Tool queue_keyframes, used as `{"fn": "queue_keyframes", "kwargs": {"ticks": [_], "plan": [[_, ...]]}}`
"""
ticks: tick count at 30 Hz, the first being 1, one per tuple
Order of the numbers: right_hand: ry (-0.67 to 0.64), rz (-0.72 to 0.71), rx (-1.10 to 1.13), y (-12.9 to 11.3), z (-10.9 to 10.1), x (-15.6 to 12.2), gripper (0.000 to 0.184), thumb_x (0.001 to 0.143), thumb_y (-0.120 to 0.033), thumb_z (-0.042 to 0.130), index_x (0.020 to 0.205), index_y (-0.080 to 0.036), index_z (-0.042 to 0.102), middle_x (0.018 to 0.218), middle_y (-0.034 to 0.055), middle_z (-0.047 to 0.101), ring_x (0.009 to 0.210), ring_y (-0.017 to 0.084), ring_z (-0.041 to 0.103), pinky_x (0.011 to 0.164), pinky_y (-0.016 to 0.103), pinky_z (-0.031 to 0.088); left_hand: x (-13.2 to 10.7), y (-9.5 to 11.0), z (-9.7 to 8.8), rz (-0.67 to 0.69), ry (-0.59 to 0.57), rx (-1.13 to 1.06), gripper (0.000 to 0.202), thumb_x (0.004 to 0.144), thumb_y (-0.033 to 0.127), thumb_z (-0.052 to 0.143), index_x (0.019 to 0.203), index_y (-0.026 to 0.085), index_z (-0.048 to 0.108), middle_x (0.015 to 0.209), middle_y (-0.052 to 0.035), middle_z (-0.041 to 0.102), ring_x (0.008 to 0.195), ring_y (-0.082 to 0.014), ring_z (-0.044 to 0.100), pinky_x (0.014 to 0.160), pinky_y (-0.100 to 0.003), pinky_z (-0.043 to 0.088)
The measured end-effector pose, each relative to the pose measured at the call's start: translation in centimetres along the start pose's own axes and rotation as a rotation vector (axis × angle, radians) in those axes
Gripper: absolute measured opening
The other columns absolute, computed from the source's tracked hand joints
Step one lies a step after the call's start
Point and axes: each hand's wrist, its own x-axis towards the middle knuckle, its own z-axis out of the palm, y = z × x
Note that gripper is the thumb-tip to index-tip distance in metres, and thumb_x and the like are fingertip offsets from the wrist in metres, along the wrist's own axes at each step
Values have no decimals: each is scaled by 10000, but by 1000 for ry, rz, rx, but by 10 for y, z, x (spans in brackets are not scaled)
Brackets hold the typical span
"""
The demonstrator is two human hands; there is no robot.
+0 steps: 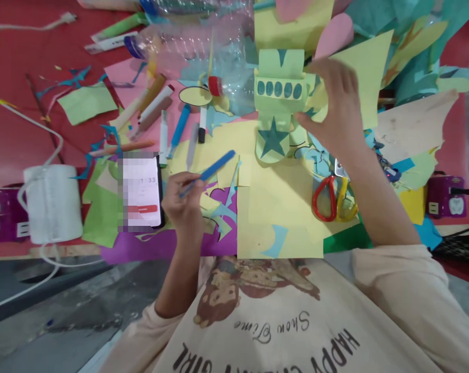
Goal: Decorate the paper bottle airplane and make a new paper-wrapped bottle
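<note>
My left hand [186, 199] is closed around a blue pen-like tool [211, 168], its upper end pointing up and right over the yellow paper sheets [281, 207]. My right hand [333, 106] pinches the right edge of a light green paper cut-out [278, 106], held upright above the table. That cut-out carries a row of blue ovals and a dark teal star. A phone [141, 191] with a lit screen lies just left of my left hand.
Red and yellow scissors [331, 197] lie beside my right forearm. Several markers [168, 122] and a clear plastic bottle [203, 57] lie at the back. A white roll [54, 202] stands at left, purple power strips [446, 197] at both sides. Paper scraps cover the red table [13, 77].
</note>
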Motion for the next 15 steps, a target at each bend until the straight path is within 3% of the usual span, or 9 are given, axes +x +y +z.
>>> {"fn": "queue_keyframes", "kwargs": {"ticks": [2, 3, 4, 6, 9, 11, 12, 14, 15], "plan": [[-72, -36, -118, 15, 4, 21, 821, 758, -254, 784, 1480, -350, 407, 1644, 28, 355, 1563, 345, 204, 1290, 569, 144, 4, -8, -11, 176, 65, 178, 133, 828, 228, 594, 882, 169, 700, 939, -59, 607, 953, -215, 628, 867, -361, 547], [-134, -52, -153, 20, 9, 28, 932, 703, -212, 816, 1504, -375, 368, 1640, 12, 363, 1565, 365, 191, 1296, 592, 82, 5, -11, -14, 239, 60, 262, 183, 840, 241, 567, 914, 165, 716, 982, -80, 602, 1007, -231, 618, 918, -383, 540], [-158, -46, -185, 24, 13, 33, 978, 674, -145, 810, 1499, -415, 360, 1591, -7, 441, 1537, 367, 265, 1298, 602, 60, 5, -14, -16, 286, 34, 335, 232, 852, 250, 540, 964, 164, 725, 1040, -100, 597, 1057, -242, 609, 966, -400, 530], [-214, -38, -204, 26, 17, 36, 899, 710, -112, 763, 1473, -420, 401, 1493, 8, 551, 1426, 360, 439, 1274, 615, 176, 1, -18, -18, 324, -52, 456, 309, 876, 268, 501, 1074, 171, 717, 1186, -134, 587, 1166, -262, 590, 1045, -424, 500], [-305, -10, -120, 20, 2, 37, 816, 719, -120, 780, 1443, -343, 477, 1471, 68, 572, 1347, 353, 516, 1131, 566, 444, -7, -21, -17, 329, -113, 548, 347, 918, 311, 478, 1155, 178, 695, 1366, -166, 558, 1319, -304, 527, 1120, -478, 439], [-385, -39, -54, 17, -19, 43, 784, 729, -151, 806, 1449, -165, 499, 1478, 168, 554, 1325, 384, 546, 1104, 558, 466, -11, -19, -15, 355, -111, 557, 346, 951, 334, 471, 1170, 183, 692, 1415, -174, 548, 1359, -310, 504, 1134, -495, 421], [-411, -44, -63, 16, -30, 49, 814, 717, -155, 826, 1459, -156, 492, 1482, 153, 555, 1339, 386, 538, 1109, 546, 460, -12, -17, -14, 382, -111, 546, 337, 965, 340, 470, 1171, 192, 692, 1422, -169, 552, 1360, -304, 508, 1134, -496, 421], [-363, -5, -38, 16, -47, 67, 829, 693, -156, 847, 1444, -272, 515, 1448, 69, 596, 1354, 341, 522, 1139, 455, 411, -13, -12, -11, 441, -123, 503, 300, 981, 341, 485, 1166, 224, 690, 1424, -142, 569, 1351, -288, 520, 1132, -494, 427], [-335, 8, 38, 15, -53, 78, 767, 726, -183, 819, 1434, -216, 527, 1438, 67, 590, 1384, 336, 477, 1182, 450, 323, -13, -10, -8, 468, -142, 474, 282, 985, 337, 496, 1171, 242, 685, 1422, -131, 577, 1349, -283, 522, 1130, -496, 430]]}}
